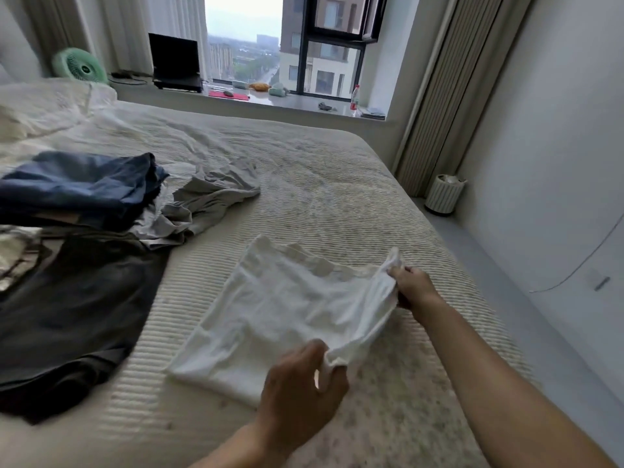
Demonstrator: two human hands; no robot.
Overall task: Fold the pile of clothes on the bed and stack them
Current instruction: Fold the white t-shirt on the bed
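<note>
Bed (pixel 320 184), ribbed cream cover, carries at its left a heap not yet sorted: dark grey garment (pixel 77 298) spread loose, blue jeans (pixel 77 187) roughly bundled, grey garment (pixel 209 197) crumpled; no finished stack shows, so most of the task seems left. White garment (pixel 270 319), centre-right of the bed, lies partly flat, long axis running from near-left to far-right, its right edge lifted off the cover. Right hand (pixel 413 287) pinches the far corner, left hand (pixel 304 380) the near one, fingers of both clamped on cloth, judged mid-fold.
</note>
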